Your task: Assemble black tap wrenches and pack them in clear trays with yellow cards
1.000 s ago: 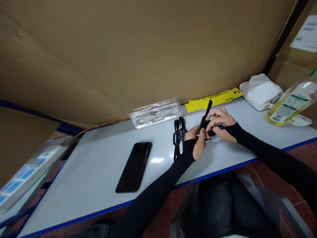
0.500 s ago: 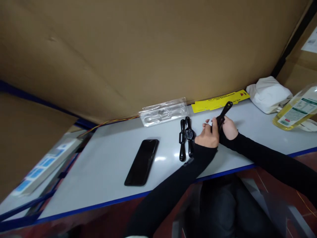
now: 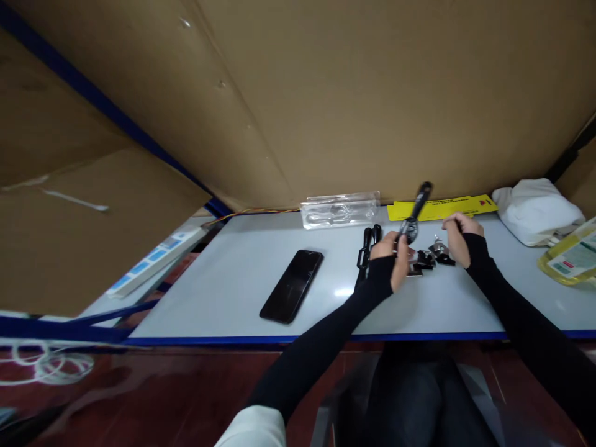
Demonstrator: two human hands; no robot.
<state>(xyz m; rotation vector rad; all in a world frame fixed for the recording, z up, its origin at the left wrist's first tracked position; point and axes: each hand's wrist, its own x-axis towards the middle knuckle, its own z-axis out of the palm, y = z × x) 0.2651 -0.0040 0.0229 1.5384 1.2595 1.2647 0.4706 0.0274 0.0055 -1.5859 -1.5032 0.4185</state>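
My left hand (image 3: 390,256) is closed around the lower part of a black spokeshave (image 3: 412,222), whose free handle points up and away from me. More black spokeshaves (image 3: 369,243) lie side by side just left of that hand, partly covered by my wrist. To the right, small metal parts (image 3: 426,257), dark and silver, are gathered on the table. Beside them is my right hand (image 3: 459,236), its fingers bent together; whether something small is between them is hidden.
A black phone (image 3: 292,285) lies on the table (image 3: 223,279) to the left. Clear plastic packaging (image 3: 341,210) and yellow cards (image 3: 442,208) line the cardboard wall. At the right are a white cloth bundle (image 3: 535,211) and a bottle of yellow liquid (image 3: 568,257). A power strip (image 3: 156,261) sits far left.
My right hand has come away from the spokeshave and moved right, beside the metal parts, which now show. My left hand still holds the spokeshave. The view has shifted left.
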